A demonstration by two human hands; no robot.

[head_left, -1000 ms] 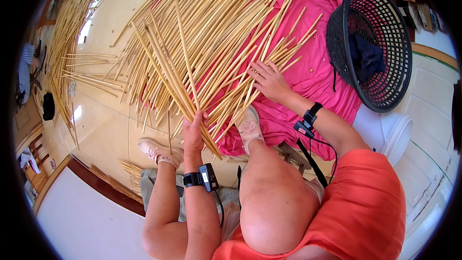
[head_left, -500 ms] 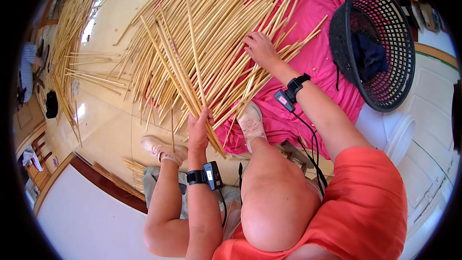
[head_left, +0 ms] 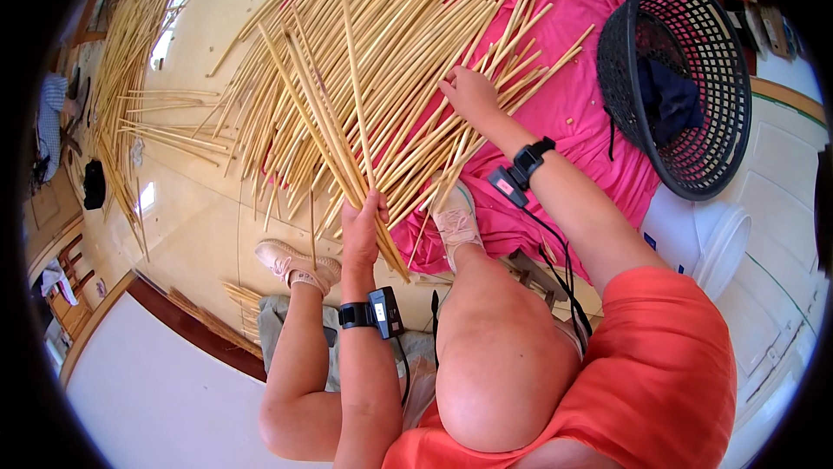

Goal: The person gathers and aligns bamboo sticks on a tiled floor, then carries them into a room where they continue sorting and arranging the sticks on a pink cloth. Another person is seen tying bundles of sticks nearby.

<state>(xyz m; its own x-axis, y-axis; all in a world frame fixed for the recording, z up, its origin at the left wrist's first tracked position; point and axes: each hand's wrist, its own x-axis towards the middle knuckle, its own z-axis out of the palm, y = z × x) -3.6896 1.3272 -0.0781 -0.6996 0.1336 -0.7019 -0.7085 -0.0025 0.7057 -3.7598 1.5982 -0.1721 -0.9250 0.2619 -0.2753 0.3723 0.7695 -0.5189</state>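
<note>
My left hand (head_left: 360,217) is closed around the lower ends of several straw-coloured sticks (head_left: 327,135), which fan out upward over a large spread of similar sticks (head_left: 382,61). At the right side of that spread, my right hand (head_left: 475,98) is bent down with its fingers curled together on a thin stick (head_left: 480,32). Its fingertips are partly hidden. Most of the loose sticks lie slanted, side by side, over a bright pink cloth (head_left: 599,135) and the pale tiled floor (head_left: 208,235).
A black mesh basket (head_left: 620,78) with dark cloth (head_left: 668,104) inside leans at the right. Below it stands a white bucket (head_left: 724,248). More long sticks (head_left: 130,87) lie at the far left. My shoes (head_left: 455,219) rest at the near edge of the spread.
My right hand has shifted slightly right and down, and its fingers have drawn in from spread to curled on a stick. The left hand keeps its bunch almost still.
</note>
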